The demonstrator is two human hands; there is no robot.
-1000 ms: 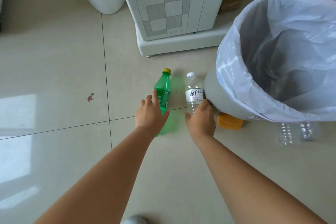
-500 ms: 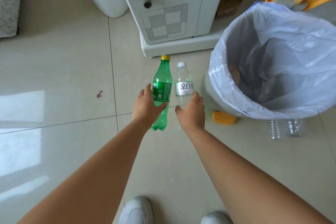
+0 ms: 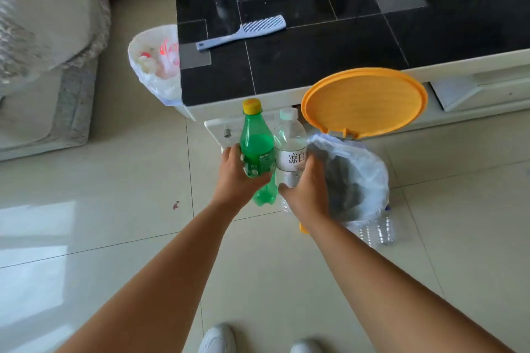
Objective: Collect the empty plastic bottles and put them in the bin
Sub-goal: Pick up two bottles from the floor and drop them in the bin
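Note:
My left hand point(image 3: 239, 178) grips a green bottle point(image 3: 256, 149) with a yellow cap, held upright above the floor. My right hand point(image 3: 308, 190) grips a clear bottle point(image 3: 290, 146) with a white cap and white label, right beside the green one. Just right of my right hand stands the bin point(image 3: 358, 180), lined with a pale plastic bag, its orange lid point(image 3: 364, 100) tipped open behind it. Two more clear bottles point(image 3: 378, 231) lie on the floor at the bin's near right side.
A black-tiled low table point(image 3: 344, 23) with a white base stands behind the bin, with a blue comb point(image 3: 242, 31) on it. A small white bin point(image 3: 153, 66) with rubbish sits at the table's left corner. A sofa point(image 3: 43, 37) is at left. My shoes point(image 3: 218, 338) are below.
Both hands have lifted the two bottles off the floor and hold them upright. The view has risen and pulled back, so the table top and open orange lid now show.

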